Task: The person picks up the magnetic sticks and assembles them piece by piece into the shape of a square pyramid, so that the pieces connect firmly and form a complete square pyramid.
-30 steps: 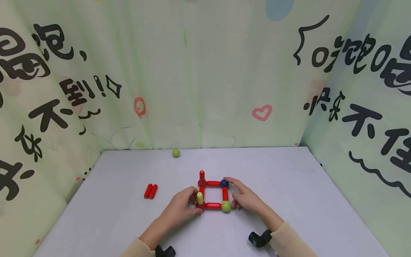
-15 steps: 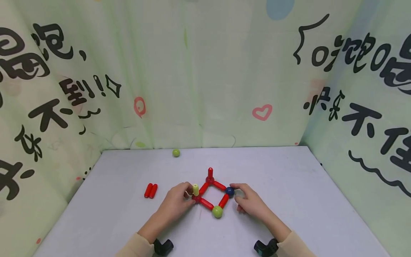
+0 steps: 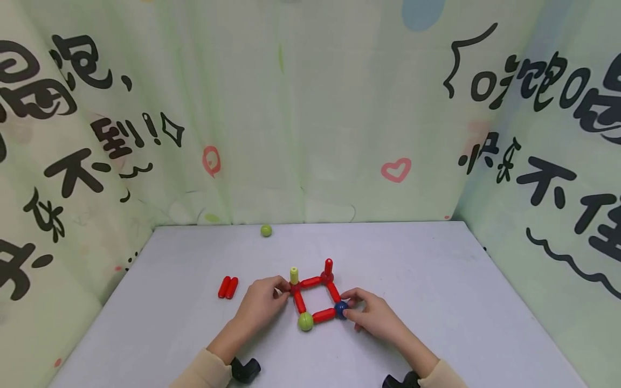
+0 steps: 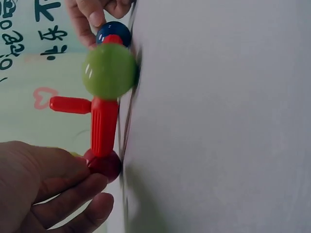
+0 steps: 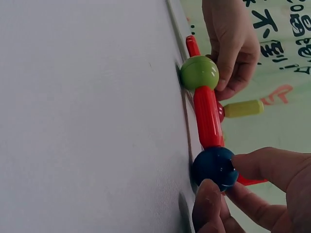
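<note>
A square of red rods [image 3: 324, 316] lies on the white table, joined at its corners by balls. My left hand [image 3: 264, 302] pinches the red ball [image 4: 104, 165] at the left corner, from which a yellow rod [image 3: 294, 275] stands up. At the right corner, my right hand [image 3: 377, 319] holds the blue ball [image 5: 215, 169] between thumb and fingers. The green ball [image 3: 305, 321] forms the near corner, untouched. Another red ball [image 3: 327, 277] at the far corner bears an upright red rod [image 3: 329, 265].
Two loose red rods [image 3: 228, 288] lie side by side left of the square. A loose green ball [image 3: 266, 230] sits by the table's [image 3: 412, 253] back edge. Printed curtains [image 3: 310, 134] stand behind and along both sides.
The square has turned clockwise as seen from above. Its green ball swung from right to near left, the blue ball came nearer, and the yellow rod moved away, with both hands following.
</note>
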